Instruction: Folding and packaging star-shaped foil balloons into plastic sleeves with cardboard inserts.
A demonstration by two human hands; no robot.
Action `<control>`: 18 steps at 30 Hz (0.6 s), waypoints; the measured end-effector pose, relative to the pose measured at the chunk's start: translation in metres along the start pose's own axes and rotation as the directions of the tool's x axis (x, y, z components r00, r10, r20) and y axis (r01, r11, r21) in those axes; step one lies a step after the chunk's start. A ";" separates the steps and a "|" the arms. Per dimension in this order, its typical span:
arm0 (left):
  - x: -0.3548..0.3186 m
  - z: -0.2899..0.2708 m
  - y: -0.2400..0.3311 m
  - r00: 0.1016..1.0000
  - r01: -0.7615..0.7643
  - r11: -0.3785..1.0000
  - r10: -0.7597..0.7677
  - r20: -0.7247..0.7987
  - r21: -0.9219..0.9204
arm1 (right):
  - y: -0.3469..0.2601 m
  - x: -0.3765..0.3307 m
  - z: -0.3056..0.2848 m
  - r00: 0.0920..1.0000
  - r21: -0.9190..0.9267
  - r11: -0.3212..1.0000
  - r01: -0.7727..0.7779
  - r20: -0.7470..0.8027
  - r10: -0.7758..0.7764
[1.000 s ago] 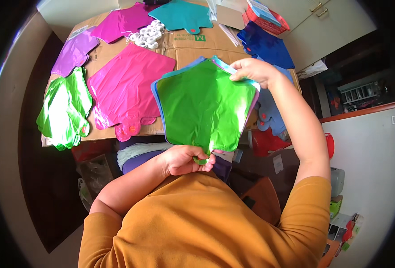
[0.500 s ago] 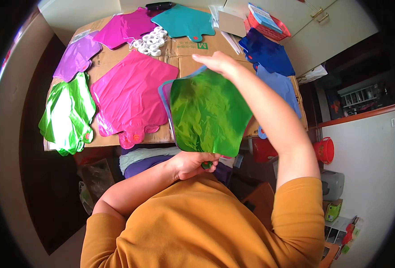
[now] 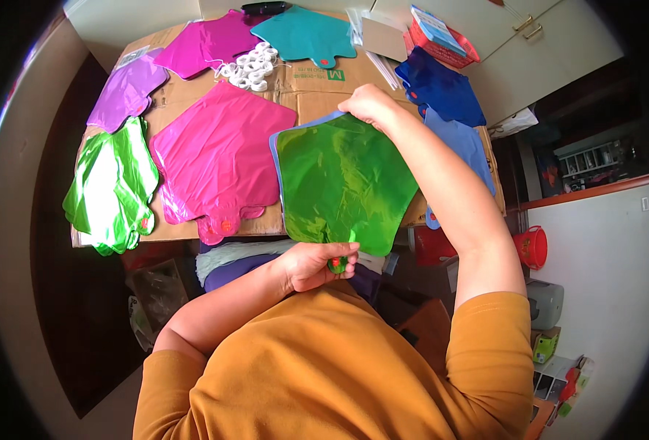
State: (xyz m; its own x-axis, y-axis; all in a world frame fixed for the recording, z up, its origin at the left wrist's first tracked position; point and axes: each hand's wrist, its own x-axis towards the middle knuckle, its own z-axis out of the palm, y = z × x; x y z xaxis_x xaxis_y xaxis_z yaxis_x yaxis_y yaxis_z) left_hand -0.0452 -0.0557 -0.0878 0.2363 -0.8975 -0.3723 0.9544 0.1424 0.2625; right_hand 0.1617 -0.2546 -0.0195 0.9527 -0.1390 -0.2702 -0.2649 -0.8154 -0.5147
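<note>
A flat green foil balloon [image 3: 343,183] lies over the near edge of a cardboard-covered table [image 3: 317,92], with a light blue balloon's edge showing under it. My left hand [image 3: 316,265] grips the green balloon's neck below the table edge. At the balloon's far tip, my right hand [image 3: 368,104] pinches its top edge. To the left lies a pink foil balloon [image 3: 218,158], flat on the cardboard.
A stack of green foil balloons [image 3: 112,187] hangs off the table's left edge. Purple [image 3: 125,92], magenta [image 3: 203,44], teal [image 3: 306,33] and dark blue [image 3: 438,88] balloons lie further back. White ribbon rolls [image 3: 250,66] sit mid-table. A red basket [image 3: 442,37] stands at the back right.
The green balloon has come down from a raised, tilted hold to lie nearly flat on the table. My right hand moved left and away with its top edge.
</note>
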 end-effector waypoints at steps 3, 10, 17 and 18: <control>0.001 -0.003 -0.001 1.000 -0.004 1.000 0.004 0.018 0.000 | 0.005 0.000 0.001 0.997 0.351 0.936 -0.035 0.072 0.011; -0.005 0.019 0.010 1.000 0.007 1.000 -0.007 -0.022 0.007 | 0.000 0.004 0.001 0.985 -0.124 0.992 -0.019 -0.172 -0.003; -0.001 0.009 0.009 0.999 0.031 0.998 -0.030 0.021 -0.059 | 0.007 0.012 -0.013 0.994 0.136 0.990 -0.047 0.108 0.033; -0.002 0.008 0.010 1.000 0.031 0.999 -0.031 0.003 -0.045 | 0.001 0.005 -0.022 0.984 0.123 0.989 -0.077 0.169 0.056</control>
State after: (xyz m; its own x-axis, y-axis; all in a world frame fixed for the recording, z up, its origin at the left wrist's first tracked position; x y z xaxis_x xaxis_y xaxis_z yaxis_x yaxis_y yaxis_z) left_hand -0.0380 -0.0559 -0.0772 0.2064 -0.9026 -0.3778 0.9685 0.1335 0.2103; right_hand 0.1695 -0.2686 -0.0034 0.8977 -0.0872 -0.4320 -0.3537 -0.7273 -0.5882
